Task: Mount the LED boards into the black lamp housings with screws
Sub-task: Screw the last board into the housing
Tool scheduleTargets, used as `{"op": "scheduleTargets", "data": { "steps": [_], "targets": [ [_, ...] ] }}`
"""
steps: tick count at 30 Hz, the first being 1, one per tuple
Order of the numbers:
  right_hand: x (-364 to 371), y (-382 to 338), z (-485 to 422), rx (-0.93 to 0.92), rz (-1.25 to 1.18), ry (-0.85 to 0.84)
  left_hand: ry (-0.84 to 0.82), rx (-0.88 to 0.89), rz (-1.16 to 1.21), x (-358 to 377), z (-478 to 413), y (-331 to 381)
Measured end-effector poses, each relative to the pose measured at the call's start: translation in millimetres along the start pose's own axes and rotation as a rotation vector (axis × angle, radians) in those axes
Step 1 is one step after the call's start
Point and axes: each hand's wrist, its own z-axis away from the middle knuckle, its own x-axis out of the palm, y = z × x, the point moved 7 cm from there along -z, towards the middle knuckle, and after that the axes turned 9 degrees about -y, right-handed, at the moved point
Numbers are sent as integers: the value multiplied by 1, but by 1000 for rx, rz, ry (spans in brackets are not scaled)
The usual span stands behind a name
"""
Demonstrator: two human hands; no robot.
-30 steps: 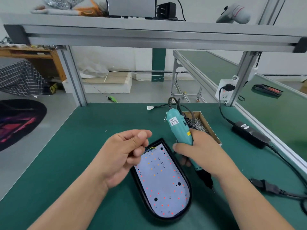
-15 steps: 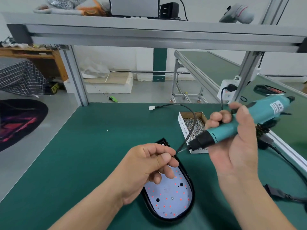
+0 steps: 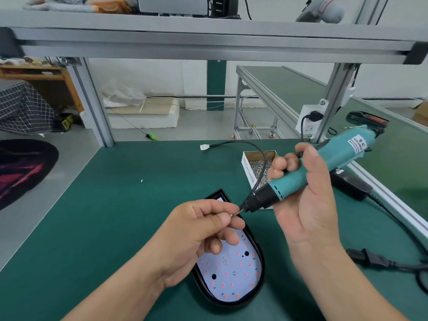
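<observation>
The green surface [image 3: 111,228] carries the black lamp housing [image 3: 219,195], which lies flat close in front of the person. It looks like a rigid moulded shell, light enough to slide when pushed, so it probably needs steadying by its rim while a screw goes in. The LED board [image 3: 231,283] sits inside it, white face up. It is thin, stiff and likely fragile at the small red emitters, so it is best pressed only on bare white areas or at the edge. One screw head seems to be seated already near the board's middle.

The right hand [image 3: 308,212] has its grip wrapped round the teal electric screwdriver [image 3: 298,179], held in the air above the housing and tilted with the bit pointing down-left. The tool looks hard and fairly heavy, with a trailing cable that may tug. Behind it stands an open box of screws [image 3: 251,169].

The left hand [image 3: 199,230] pinches a tiny screw [image 3: 231,214] between thumb and forefinger, right at the bit tip. It is small, smooth and easy to drop.
</observation>
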Motion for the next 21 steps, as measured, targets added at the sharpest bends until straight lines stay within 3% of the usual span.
{"op": "scheduleTargets", "data": {
  "steps": [16, 21],
  "targets": [
    [0, 0, 0, 2, 16, -19, -9, -2, -67, 0, 1, 0],
    [-2, 5, 0, 21, 47, 1, 46, 38, -236, -5, 0, 3]
  ]
}}
